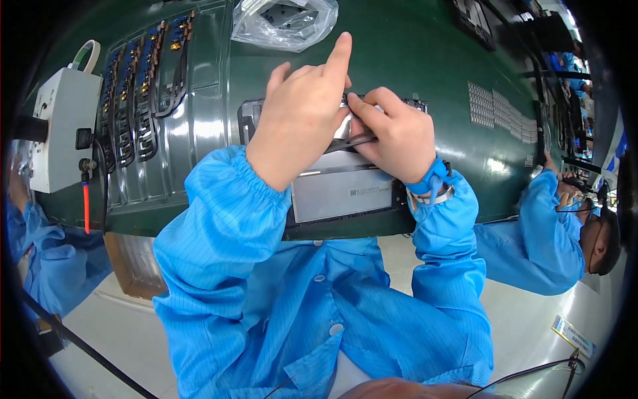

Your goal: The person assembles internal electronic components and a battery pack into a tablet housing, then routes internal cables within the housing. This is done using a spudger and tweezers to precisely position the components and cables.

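Both hands work over an opened flat device (339, 189) lying on a green mat (425, 60). The left hand (302, 120) presses on the device's upper part, forefinger raised. The right hand (392, 136) pinches dark tweezers (352, 141) that point leftward under the left hand. A tray of flex cables (143, 93) sits to the left, a clear plastic bag (286, 23) lies above, and a co-worker's sleeve (548, 233) shows at right

Blue striped smock; perhaps wrist strap (435, 186).

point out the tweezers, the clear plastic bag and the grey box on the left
tweezers (352, 141), head view, on the dark shaft between the hands
clear plastic bag (286, 23), head view, its crinkled middle
grey box (63, 126), head view, its front face
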Demonstrator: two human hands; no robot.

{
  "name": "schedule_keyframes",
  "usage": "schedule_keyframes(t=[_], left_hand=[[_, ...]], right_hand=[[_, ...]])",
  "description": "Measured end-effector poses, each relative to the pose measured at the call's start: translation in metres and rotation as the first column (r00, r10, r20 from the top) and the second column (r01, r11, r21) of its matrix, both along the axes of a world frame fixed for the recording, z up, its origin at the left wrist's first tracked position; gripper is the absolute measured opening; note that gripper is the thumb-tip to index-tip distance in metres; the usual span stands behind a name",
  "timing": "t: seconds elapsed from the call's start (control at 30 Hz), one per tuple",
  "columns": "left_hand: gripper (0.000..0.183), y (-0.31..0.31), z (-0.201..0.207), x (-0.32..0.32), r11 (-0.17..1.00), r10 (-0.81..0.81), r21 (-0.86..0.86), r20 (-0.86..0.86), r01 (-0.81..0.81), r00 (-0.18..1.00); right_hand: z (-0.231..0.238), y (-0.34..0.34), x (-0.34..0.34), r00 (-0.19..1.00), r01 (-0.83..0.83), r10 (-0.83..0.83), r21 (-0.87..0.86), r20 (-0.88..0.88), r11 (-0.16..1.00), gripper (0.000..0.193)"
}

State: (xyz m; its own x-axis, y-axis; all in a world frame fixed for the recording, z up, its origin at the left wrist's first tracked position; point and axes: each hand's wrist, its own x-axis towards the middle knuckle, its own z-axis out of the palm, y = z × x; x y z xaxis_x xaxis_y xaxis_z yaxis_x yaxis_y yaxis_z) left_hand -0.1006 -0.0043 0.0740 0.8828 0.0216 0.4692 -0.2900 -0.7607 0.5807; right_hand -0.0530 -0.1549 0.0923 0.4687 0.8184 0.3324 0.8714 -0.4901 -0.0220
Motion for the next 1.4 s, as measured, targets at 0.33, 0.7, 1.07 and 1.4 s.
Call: schedule_keyframes(t=[0.33,0.7,1.07,1.4], left_hand=[[0.056,-0.019,0.016,-0.014,0.808,0.069,0.589,-0.043,-0.031,0.997],[0.051,-0.023,0.003,-0.032,0.703,0.061,0.708,0.040,-0.072,0.997],[0.053,-0.007,0.013,-0.032,0.790,-0.021,0.601,-0.172,0.122,0.985],[0.051,-0.011,0.013,-0.033,0.745,-0.014,0.656,-0.161,0.118,0.987]], right_hand=[[0.024,-0.066,0.046,0.946,0.139,-0.033,0.311,-0.322,0.940,0.029],[-0.004,-0.089,0.044,0.926,0.160,-0.054,0.259,-0.375,0.953,0.022],[-0.002,-0.080,0.030,0.591,0.347,0.225,0.496,-0.774,0.796,0.016],[-0.020,-0.078,0.041,0.258,0.587,0.441,0.502,-0.860,0.635,0.016]])
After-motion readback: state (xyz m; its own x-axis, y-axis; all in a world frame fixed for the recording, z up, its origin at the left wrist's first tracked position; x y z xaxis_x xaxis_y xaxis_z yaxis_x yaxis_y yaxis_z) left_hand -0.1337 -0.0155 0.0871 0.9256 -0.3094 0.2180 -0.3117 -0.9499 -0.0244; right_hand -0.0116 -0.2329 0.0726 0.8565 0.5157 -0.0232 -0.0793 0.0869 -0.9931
